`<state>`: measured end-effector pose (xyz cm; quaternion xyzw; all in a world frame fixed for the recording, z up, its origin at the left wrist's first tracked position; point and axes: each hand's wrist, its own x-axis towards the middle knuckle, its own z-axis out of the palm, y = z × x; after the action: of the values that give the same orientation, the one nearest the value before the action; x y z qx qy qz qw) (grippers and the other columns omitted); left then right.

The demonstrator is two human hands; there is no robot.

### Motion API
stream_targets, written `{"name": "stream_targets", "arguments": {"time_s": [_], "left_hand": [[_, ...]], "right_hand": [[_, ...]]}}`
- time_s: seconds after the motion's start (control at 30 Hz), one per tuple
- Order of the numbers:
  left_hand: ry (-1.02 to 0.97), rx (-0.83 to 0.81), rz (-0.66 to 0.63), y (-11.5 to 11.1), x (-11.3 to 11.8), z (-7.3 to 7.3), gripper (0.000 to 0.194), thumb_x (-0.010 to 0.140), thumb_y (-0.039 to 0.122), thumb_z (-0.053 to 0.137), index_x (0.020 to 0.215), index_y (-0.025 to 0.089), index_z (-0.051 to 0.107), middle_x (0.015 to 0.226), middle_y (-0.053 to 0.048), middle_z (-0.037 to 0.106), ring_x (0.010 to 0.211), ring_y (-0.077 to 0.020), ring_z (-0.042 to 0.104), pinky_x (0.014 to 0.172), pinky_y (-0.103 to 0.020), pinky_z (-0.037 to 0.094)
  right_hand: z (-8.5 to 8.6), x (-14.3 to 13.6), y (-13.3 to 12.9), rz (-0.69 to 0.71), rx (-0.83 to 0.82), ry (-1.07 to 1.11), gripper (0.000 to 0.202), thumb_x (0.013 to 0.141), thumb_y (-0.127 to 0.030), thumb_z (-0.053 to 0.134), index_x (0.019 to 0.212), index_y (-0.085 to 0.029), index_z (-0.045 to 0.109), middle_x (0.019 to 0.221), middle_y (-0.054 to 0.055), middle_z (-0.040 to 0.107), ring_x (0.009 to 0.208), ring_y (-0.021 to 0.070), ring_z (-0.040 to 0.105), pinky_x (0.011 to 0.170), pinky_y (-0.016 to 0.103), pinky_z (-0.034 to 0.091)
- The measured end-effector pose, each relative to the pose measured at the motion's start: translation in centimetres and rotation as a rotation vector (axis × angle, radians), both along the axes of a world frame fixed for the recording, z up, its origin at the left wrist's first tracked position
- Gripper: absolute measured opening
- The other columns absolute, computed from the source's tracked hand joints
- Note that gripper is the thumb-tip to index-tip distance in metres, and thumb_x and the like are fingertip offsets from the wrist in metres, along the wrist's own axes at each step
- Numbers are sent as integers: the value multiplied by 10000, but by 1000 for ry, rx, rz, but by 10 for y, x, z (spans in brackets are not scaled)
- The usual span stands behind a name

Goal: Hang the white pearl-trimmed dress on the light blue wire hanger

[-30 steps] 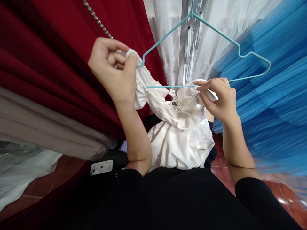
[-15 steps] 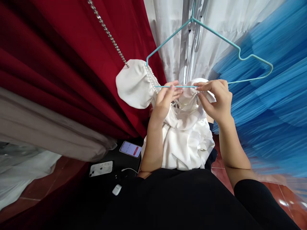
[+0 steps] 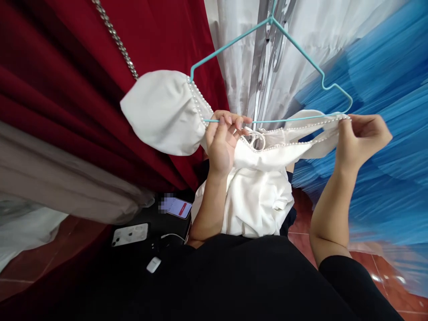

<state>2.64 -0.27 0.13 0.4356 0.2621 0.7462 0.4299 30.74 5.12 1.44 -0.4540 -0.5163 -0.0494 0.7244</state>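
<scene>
A light-blue hanger [image 3: 230, 46] stands tilted in front of me. Over its left end hangs one puffed sleeve [image 3: 160, 113] of a white dress [image 3: 256, 196] with pearl trim along the neckline. My left hand [image 3: 222, 145] has its fingers curled around the hanger's bottom bar, close to that sleeve. With my right hand [image 3: 363, 138] I pinch the pearl-edged strap of the other side, pulled out taut by the hanger's right end. A thin white loop [image 3: 257, 140] shows inside the neckline. The rest of the dress lies bunched near my lap.
Red curtain [image 3: 160, 40] hangs at left, blue tulle [image 3: 388, 169] at right, white cloth behind a metal pole [image 3: 262, 84]. On a black surface lie a lit phone [image 3: 180, 207], a second phone [image 3: 130, 234] and a small white case [image 3: 154, 265].
My right hand has moved right, drawing the pearl-edged strap out toward the hanger's right end. My left fingers have closed on the bottom bar. The left sleeve has shifted left.
</scene>
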Motion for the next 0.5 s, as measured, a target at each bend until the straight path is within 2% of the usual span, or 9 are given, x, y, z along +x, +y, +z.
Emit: {"name": "stream_targets", "arguments": {"time_s": [0.13,0.2,0.27,0.33,0.43,0.5], "left_hand": [[-34,19,-51,0,-5,2,249,984,448,590,893,255,462,815,-28,536,1024,-224,712,701,-287,579],[-31,21,-60,-2,-6,2,252,976,450,603,894,256,464,820,-28,534,1031,-229,710,678,-282,578],[-22,10,-59,-2,-7,2,263,968,460,616,899,259,462,823,-25,529,1039,-233,709,667,-279,577],[-18,0,-52,-3,-7,2,272,963,471,625,904,260,464,828,-23,528,1046,-232,709,668,-273,579],[-41,3,-59,-3,-6,2,265,963,463,635,905,254,482,845,-23,531,1056,-224,706,683,-268,587],[-56,7,-67,-2,-6,1,255,962,450,641,905,250,493,848,-25,532,1061,-222,705,689,-268,591]], "right_hand": [[32,13,20,-20,9,-37,146,702,-115,703,660,-254,692,662,55,734,555,172,623,546,343,439],[51,5,27,-42,-15,-88,162,681,-77,689,646,-235,676,651,47,739,558,156,623,536,315,419],[66,-11,28,-5,-30,-132,148,655,-48,673,641,-194,691,642,48,733,555,134,611,532,293,391],[78,-30,24,92,-45,-182,144,653,-37,654,678,-149,740,650,44,720,567,108,593,543,279,369],[87,-55,16,298,-68,-200,235,657,-21,631,800,-115,792,609,-9,631,547,71,539,542,261,337],[87,-67,10,441,9,-139,272,672,-25,592,856,-109,773,635,-15,617,565,96,593,534,263,395]]}}
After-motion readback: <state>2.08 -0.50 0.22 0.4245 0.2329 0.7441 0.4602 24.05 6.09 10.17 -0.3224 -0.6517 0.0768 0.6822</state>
